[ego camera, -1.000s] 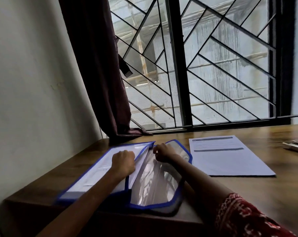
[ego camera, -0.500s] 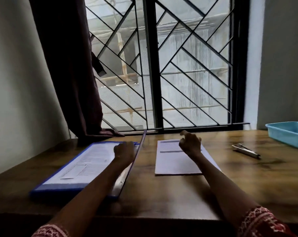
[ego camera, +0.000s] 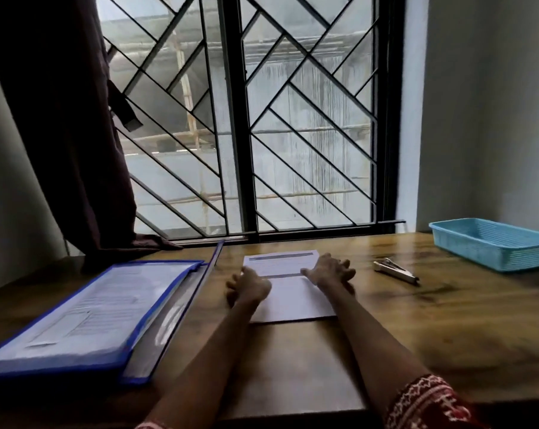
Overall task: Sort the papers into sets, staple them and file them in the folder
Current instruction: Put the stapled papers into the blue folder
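Curtain: a dark curtain [ego camera: 61, 119] hangs at the far left, its hem resting on the surface's [ego camera: 293, 360] back edge.
Folder: the blue-edged folder [ego camera: 85, 317] lies flat on the left of the surface, a printed sheet showing through its clear sleeve; one clear leaf lies out to its right.
Left hand: the left hand [ego camera: 249, 287] rests on the left edge of the papers [ego camera: 290, 292], its fingers curled loosely downward; whether they pinch the sheet's edge cannot be told.
Papers: a white printed set lies flat at the middle of the surface, just right of the folder and apart from it.
Right hand: the right hand [ego camera: 331, 269] lies over the papers' right edge, fingers spread and fairly straight, thumb on the sheet.
Stapler: a metal stapler [ego camera: 395, 270] lies near the right hand, not touching it.
Tray: a light blue tray [ego camera: 494, 246] sits at the far right.
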### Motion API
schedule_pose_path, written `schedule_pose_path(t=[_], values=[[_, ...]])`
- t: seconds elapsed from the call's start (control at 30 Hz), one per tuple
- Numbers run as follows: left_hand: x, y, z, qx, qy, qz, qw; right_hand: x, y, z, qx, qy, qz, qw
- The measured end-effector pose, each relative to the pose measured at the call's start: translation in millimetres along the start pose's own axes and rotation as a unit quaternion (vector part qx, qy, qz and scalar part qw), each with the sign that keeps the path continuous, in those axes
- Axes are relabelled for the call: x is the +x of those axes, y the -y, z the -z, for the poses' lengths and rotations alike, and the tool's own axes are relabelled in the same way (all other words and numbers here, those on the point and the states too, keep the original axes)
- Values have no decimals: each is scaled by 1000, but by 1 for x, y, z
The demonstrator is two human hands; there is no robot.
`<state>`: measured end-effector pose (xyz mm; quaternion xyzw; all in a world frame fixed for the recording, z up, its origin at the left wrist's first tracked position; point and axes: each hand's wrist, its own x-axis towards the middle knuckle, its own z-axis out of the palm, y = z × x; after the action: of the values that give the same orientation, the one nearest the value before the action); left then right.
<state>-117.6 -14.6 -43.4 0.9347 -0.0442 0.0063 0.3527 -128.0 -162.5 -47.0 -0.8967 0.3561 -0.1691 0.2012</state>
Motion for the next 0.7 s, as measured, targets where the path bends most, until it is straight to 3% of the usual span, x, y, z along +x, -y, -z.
schedule_pose_path(t=[0.1, 0.23, 0.37, 0.47, 0.57, 0.7], values=[[25, 8, 13, -65, 4, 42, 997, 1, 4, -2, 26, 13, 6, 1000], [42, 9, 26, -177, 50, -2, 983, 1, 6, 4, 77, 41, -6, 996], [37, 15, 14, -191, 39, -3, 981, 5, -1, 7, 141, 37, -40, 988], [35, 16, 9, -183, 8, -52, 982, 9, -9, 3, 211, 22, -78, 974], [22, 0, 16, -192, -66, -137, 970, 12, -13, 6, 320, 1, -112, 941], [5, -12, 20, -222, -116, -231, 940, 14, -19, 18, 505, 23, -133, 853]])
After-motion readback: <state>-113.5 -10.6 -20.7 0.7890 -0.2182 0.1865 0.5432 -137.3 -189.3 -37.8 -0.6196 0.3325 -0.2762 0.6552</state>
